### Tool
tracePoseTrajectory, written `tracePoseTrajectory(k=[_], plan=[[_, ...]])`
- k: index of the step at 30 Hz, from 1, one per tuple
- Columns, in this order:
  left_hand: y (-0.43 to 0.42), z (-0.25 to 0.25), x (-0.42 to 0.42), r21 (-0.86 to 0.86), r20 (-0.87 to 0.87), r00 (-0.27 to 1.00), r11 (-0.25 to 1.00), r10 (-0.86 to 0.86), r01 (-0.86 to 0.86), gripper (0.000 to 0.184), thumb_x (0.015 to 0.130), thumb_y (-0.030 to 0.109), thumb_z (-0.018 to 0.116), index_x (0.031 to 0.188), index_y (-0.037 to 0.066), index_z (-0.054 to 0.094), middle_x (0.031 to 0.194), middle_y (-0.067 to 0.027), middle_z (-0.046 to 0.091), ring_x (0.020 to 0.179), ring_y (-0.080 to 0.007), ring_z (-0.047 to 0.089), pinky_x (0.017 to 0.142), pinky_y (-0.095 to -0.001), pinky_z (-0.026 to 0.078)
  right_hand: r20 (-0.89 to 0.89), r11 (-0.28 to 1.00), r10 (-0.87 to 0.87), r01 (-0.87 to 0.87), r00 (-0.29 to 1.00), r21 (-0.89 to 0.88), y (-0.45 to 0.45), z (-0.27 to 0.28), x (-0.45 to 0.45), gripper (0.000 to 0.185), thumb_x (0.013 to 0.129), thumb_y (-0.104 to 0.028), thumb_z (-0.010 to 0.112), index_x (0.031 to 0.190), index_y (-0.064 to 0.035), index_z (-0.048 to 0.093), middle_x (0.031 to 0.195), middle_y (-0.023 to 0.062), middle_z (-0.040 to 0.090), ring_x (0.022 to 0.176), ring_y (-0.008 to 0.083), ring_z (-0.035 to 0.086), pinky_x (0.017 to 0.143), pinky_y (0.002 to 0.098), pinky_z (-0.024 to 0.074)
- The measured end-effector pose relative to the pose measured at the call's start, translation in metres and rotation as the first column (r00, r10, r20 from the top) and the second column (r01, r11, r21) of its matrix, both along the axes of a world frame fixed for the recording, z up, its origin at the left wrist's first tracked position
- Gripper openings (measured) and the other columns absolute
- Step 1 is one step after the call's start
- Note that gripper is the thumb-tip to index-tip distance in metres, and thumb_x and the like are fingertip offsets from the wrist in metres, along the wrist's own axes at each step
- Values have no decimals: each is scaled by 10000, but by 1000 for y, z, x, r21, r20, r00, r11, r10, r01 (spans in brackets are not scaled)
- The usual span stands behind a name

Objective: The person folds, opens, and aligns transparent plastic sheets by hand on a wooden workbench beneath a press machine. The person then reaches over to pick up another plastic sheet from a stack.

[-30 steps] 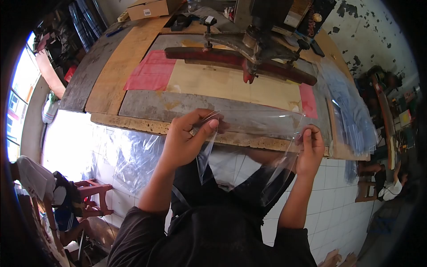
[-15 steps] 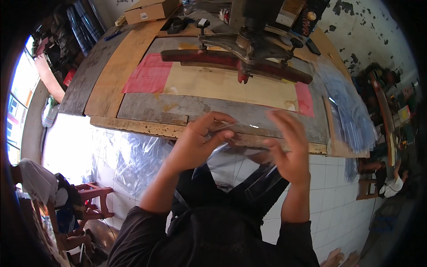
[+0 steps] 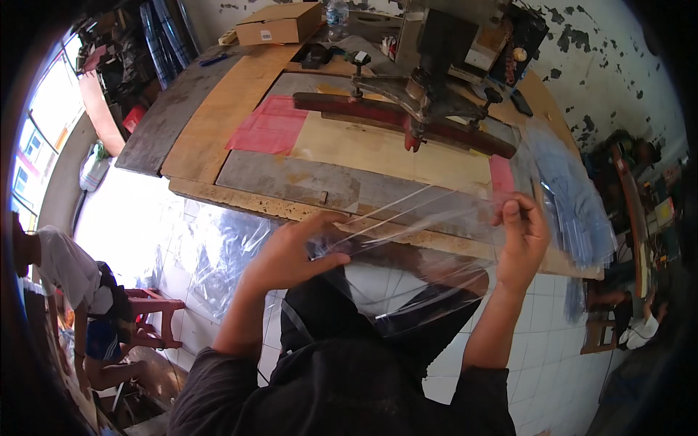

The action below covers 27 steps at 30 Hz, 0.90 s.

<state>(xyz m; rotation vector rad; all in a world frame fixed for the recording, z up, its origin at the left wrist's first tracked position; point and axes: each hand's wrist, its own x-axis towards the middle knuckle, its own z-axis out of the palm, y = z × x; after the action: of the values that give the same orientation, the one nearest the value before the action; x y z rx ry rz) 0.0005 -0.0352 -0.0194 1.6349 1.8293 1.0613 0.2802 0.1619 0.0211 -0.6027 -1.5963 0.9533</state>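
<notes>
A clear plastic sheet (image 3: 414, 240) stretches between my two hands above the table's front edge and my lap. My right hand (image 3: 521, 229) pinches its right end between thumb and fingers. At the left end, my left hand (image 3: 298, 251) has its thumb and fingers apart, with the plastic lying between them. Beyond the hands is the press with a dark red bar (image 3: 407, 125), over a cream sheet (image 3: 385, 156) with pink pieces (image 3: 270, 125) at its ends.
Stacked clear plastic (image 3: 571, 189) lies at the table's right. A cardboard box (image 3: 280, 23) stands at the back left. More plastic (image 3: 225, 254) is below the table's front edge. A person (image 3: 73, 269) sits at the far left, another (image 3: 643, 327) at the far right.
The hands came closer together, the right one opening off the plastic, then moved apart again. Now the right hand pinches the sheet, which is spread out. The camera view has shifted slightly.
</notes>
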Motion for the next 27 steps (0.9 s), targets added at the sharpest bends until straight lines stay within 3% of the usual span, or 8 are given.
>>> tracePoseTrajectory(k=[1,6,9,11,15,19,25,27], plan=[[-6,4,-2,-53,41,999,998,19,-17,696,813,305,895,1393,60,600,1312,-184,689,1242,-365,658,1021,-443,517,-2,1000,6,-6,1000,6,2,-2,6,227,1008,-214,726,1040,10,702,877,25,662,755,101,592,718,255,479],[-24,8,-9,56,112,990,994,90,-97,475,865,132,846,1288,37,652,1161,-143,738,1076,-228,714,946,-362,541,-5,993,-105,104,994,-61,-3,-6,20,300,1030,-301,694,1084,-6,705,870,18,643,767,97,584,736,255,473],[-31,11,-9,73,312,931,972,190,-223,335,909,63,798,1214,6,673,1080,-101,744,993,-145,698,909,-317,539,6,982,-146,146,989,-121,-3,-18,39,341,1038,-313,677,1188,-7,687,872,20,645,769,92,580,727,248,468],[-28,3,-6,255,478,870,929,120,-268,285,956,68,757,1220,-4,678,958,-28,734,880,-52,664,766,-227,519,-38,983,-109,102,993,-150,-2,-34,47,381,1037,-331,674,1241,-9,666,878,22,651,760,89,580,712,245,463],[-22,12,9,325,527,822,843,215,-429,279,1003,106,712,1247,-20,667,994,-37,716,890,-78,681,787,-236,546,-60,962,141,-151,988,-229,-14,-32,56,469,1038,-365,665,1336,-8,612,901,33,667,737,87,582,671,244,450],[-9,24,18,445,592,796,772,125,-453,306,1016,118,692,1283,-23,643,1063,-61,702,900,-112,697,799,-271,587,37,960,176,-164,984,-229,-14,-27,51,498,1040,-385,657,1343,7,612,926,43,684,724,91,585,646,252,441],[36,9,-19,378,593,803,859,62,-346,309,1042,171,661,1277,-29,639,1054,-59,691,924,-139,702,812,-310,621,49,949,228,-211,972,-236,41,-52,29,519,1034,-383,673,1360,17,617,1007,57,709,842,108,617,739,266,477],[59,-17,-47,314,635,770,891,60,-329,299,1061,231,644,1235,-11,665,982,-27,696,869,-101,671,755,-277,579,60,886,392,-359,918,-293,72,-73,18,465,1029,-346,688,1325,10,639,1039,51,707,906,120,628,807,269,486]])
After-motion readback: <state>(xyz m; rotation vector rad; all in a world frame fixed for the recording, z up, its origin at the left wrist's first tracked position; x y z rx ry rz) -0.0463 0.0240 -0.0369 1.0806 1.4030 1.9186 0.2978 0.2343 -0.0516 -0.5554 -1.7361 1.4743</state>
